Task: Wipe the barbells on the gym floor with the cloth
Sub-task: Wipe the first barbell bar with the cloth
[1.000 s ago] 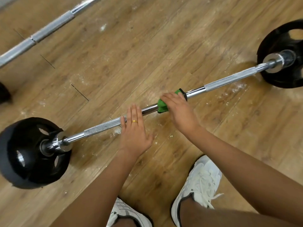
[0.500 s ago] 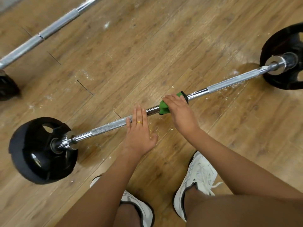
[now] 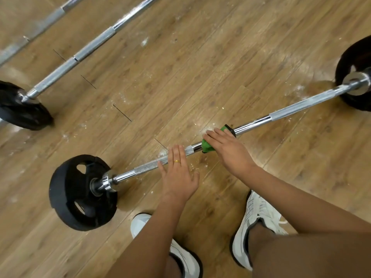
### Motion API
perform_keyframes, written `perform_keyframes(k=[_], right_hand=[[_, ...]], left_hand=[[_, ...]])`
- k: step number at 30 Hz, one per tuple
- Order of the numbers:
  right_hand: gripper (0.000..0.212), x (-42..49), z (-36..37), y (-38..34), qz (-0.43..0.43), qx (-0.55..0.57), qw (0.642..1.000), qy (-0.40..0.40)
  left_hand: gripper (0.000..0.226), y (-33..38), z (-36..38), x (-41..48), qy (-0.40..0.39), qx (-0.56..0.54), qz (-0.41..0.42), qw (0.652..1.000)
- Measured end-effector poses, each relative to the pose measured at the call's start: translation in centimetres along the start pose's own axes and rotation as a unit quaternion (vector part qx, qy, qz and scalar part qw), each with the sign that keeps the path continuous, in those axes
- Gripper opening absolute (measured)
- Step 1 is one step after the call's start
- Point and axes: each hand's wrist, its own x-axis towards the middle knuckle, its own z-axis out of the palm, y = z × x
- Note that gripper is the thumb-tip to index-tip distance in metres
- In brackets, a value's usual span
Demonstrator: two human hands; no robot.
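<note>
While pressing green cloth (image 3: 207,146) onto near barbell (image 3: 285,113) mid-frame, right hand (image 3: 228,150) wraps shaft; runs lower left to upper right. Left hand (image 3: 177,177) flat, unclenched, steadying alongside. Unwiped length mostly upper right.

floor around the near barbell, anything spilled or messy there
Yes: white powdery specks and crumbs are scattered on the wood floor beside the near barbell, mostly by the green cloth, with another smear near the right plate.
</note>
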Motion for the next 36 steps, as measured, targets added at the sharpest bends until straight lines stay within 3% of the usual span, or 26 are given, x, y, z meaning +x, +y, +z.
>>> perform_keyframes(k=[8,14,18,22,28,32,36], right_hand=[[0.07,-1.9,-0.5,0.6,0.041,0.003,0.999,0.006],[0.095,-4.4,-0.4,-0.2,-0.065,-0.045,0.996,-0.04],[0.103,-5.1,-0.2,-0.2,-0.053,-0.057,0.996,-0.043],[0.096,-5.4,-0.3,0.1,0.038,-0.02,0.999,-0.023],[0.089,-7.2,-0.8,0.6,0.01,-0.032,0.998,-0.044],[0.072,-7.9,-1.4,0.9,0.081,-0.003,0.996,-0.043],[0.067,-8.9,-2.0,1.6,0.011,-0.008,0.998,-0.063]], left_hand=[[0.091,0.6,-0.5,-2.1,-0.027,-0.002,0.016,1.0],[0.092,1.1,0.6,-3.6,-0.033,0.004,0.019,0.999],[0.09,2.0,0.9,-4.1,-0.029,0.013,0.031,0.999],[0.095,2.5,2.3,-4.8,-0.007,0.004,0.034,0.999],[0.093,3.5,2.2,-6.3,-0.05,-0.008,0.015,0.999],[0.089,4.3,2.3,-6.7,-0.041,0.015,0.02,0.999],[0.087,5.6,2.6,-5.6,-0.038,0.014,0.071,0.997]])
